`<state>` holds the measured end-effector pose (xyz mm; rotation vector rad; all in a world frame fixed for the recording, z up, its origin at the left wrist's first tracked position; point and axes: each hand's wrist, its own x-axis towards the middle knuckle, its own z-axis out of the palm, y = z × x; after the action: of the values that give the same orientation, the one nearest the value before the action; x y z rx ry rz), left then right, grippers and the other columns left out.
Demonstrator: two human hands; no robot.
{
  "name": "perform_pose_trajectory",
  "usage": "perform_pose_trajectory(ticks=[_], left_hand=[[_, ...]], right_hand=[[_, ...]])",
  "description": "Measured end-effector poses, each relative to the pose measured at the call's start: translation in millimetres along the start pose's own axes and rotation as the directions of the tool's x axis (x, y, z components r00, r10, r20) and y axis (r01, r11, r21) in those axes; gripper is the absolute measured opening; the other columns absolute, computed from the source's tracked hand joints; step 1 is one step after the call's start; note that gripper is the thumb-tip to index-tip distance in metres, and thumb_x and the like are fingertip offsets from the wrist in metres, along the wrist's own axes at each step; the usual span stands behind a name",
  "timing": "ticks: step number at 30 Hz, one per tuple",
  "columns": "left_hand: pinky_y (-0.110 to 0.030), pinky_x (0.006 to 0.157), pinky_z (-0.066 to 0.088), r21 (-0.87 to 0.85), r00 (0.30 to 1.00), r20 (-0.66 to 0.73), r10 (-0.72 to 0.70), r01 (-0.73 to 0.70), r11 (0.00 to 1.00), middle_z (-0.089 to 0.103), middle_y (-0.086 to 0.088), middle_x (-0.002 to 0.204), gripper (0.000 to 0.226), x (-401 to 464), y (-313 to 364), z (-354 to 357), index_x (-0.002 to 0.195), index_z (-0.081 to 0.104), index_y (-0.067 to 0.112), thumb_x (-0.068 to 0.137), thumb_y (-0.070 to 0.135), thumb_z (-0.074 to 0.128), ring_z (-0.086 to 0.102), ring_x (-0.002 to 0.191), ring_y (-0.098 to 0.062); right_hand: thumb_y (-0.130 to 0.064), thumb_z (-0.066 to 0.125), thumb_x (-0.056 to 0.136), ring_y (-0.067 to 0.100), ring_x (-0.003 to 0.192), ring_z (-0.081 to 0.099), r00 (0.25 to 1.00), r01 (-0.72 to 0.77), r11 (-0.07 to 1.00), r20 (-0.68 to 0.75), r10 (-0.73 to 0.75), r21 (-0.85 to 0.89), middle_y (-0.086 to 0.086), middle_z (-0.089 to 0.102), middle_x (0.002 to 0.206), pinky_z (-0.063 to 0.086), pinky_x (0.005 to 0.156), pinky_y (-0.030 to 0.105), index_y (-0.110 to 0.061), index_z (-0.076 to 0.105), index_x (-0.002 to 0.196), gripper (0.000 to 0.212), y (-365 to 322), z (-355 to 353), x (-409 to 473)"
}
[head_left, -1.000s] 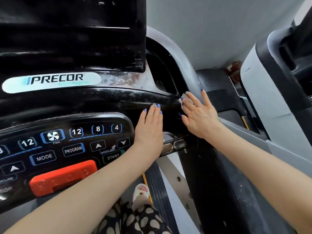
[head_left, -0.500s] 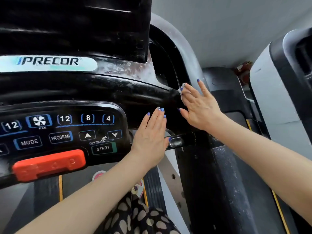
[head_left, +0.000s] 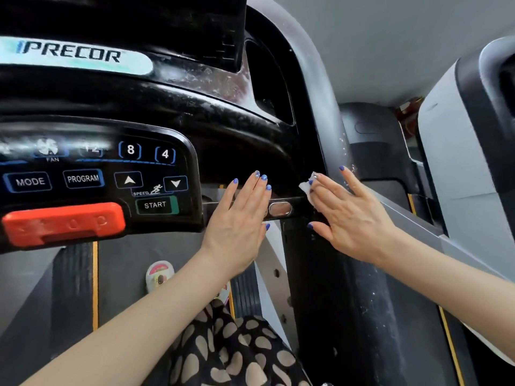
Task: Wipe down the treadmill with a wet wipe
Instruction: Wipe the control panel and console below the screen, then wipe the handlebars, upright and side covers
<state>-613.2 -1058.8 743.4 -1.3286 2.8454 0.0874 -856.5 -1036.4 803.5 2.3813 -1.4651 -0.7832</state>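
Observation:
A black Precor treadmill console [head_left: 211, 115] fills the upper left, with a button panel and a red stop bar [head_left: 64, 222]. My right hand [head_left: 348, 215] lies flat with straight fingers on the console's right upright and presses a white wet wipe [head_left: 306, 188] against it; only a corner of the wipe shows beyond the fingertips. My left hand [head_left: 242, 218] rests flat with straight fingers on the black handlebar just left of a metal sensor plate [head_left: 280, 209].
A second grey and black machine [head_left: 468, 151] stands close on the right. Below the console are the treadmill belt [head_left: 131, 274] with yellow edge lines, my patterned clothing and a shoe [head_left: 158, 275]. Streaks and white specks mark the black surfaces.
Both hands have slid downward on the console. My right hand with the wipe moved from the upper frame edge down to the handlebar level; the view tilted further down.

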Motion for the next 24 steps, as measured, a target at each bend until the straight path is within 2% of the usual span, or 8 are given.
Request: perform_pose_trajectory(ticks=[3,6,9,12,16,20,22,24], left_hand=[[-0.052,0.121,-0.014,-0.009,1.0,0.001,-0.009,0.009,1.0,-0.021,-0.018,0.165,0.068,-9,5,6,0.155,-0.02,0.004,0.107,0.044,0.008,-0.024,0.151,-0.033],[-0.051,0.122,-0.013,-0.008,1.0,-0.013,-0.017,0.017,1.0,-0.022,-0.016,0.164,0.067,-11,6,9,0.155,-0.02,0.006,0.107,0.044,0.006,-0.024,0.151,-0.032],[-0.05,0.122,-0.014,-0.009,1.0,-0.005,-0.013,0.013,1.0,-0.024,-0.014,0.163,0.065,-11,5,9,0.155,-0.021,0.007,0.106,0.042,0.005,-0.024,0.151,-0.031],[-0.049,0.121,-0.016,-0.003,1.0,0.002,-0.009,0.009,1.0,-0.027,-0.014,0.162,0.065,-11,6,10,0.153,-0.024,0.007,0.106,0.042,0.005,-0.027,0.15,-0.03],[-0.049,0.124,-0.008,-0.049,1.0,-0.004,-0.012,0.011,0.999,-0.006,-0.013,0.168,0.066,-10,4,8,0.158,-0.007,0.007,0.106,0.04,0.019,-0.01,0.155,-0.029],[-0.047,0.124,-0.009,-0.048,0.998,0.064,0.018,-0.015,0.999,-0.005,-0.011,0.169,0.064,-8,2,0,0.155,-0.013,0.01,0.107,0.037,0.02,-0.01,0.156,-0.027],[-0.046,0.123,-0.01,-0.03,0.99,0.139,0.036,-0.032,0.999,-0.011,-0.009,0.169,0.062,-5,1,-9,0.153,-0.019,0.012,0.109,0.037,0.017,-0.016,0.155,-0.025],[-0.046,0.125,-0.009,-0.021,0.98,0.189,0.058,-0.055,0.998,-0.011,-0.009,0.169,0.062,1,-4,-18,0.156,-0.015,0.012,0.109,0.037,0.017,-0.019,0.154,-0.026]], right_hand=[[-0.055,0.021,0.096,0.029,0.146,0.038,0.999,0.034,0.999,0.006,-0.034,0.002,0.014,0.056,0.139,0.0,0.126,0.051,-0.007,0.054,0.143,0.075,-3,1,-6],[-0.057,0.022,0.096,0.027,0.146,0.037,1.0,-0.012,0.997,0.021,0.01,0.078,0.01,0.056,0.134,0.009,0.126,0.05,-0.004,0.055,0.138,0.076,-6,4,-1],[-0.052,0.025,0.098,0.027,0.147,0.035,0.999,-0.045,0.99,-0.018,0.048,0.135,0.01,0.051,0.145,0.015,0.124,0.049,-0.003,0.053,0.14,0.071,-7,2,-14],[-0.047,0.025,0.1,0.028,0.148,0.034,0.984,-0.152,0.968,-0.062,0.167,0.199,0.011,0.043,0.155,0.017,0.124,0.052,-0.003,0.048,0.147,0.068,-20,2,-38],[-0.043,0.024,0.1,0.028,0.15,0.031,0.92,-0.349,0.887,-0.068,0.385,0.302,0.013,0.036,0.16,0.017,0.123,0.058,-0.004,0.044,0.149,0.066,-45,10,-39],[-0.02,0.034,0.102,0.031,0.143,0.043,0.847,-0.421,0.805,-0.136,0.514,0.418,0.016,0.043,0.155,0.025,0.12,0.051,-0.002,0.048,0.146,0.049,-53,17,-26],[-0.007,0.044,0.094,0.031,0.136,0.052,0.817,-0.415,0.774,-0.178,0.548,0.478,0.017,0.055,0.145,0.03,0.118,0.051,0.0,0.058,0.135,0.043,-46,16,-16],[0.005,0.053,0.087,0.032,0.128,0.059,0.789,-0.426,0.757,-0.206,0.579,0.496,0.018,0.064,0.132,0.033,0.117,0.053,0.001,0.066,0.12,0.035,-34,14,-2]])
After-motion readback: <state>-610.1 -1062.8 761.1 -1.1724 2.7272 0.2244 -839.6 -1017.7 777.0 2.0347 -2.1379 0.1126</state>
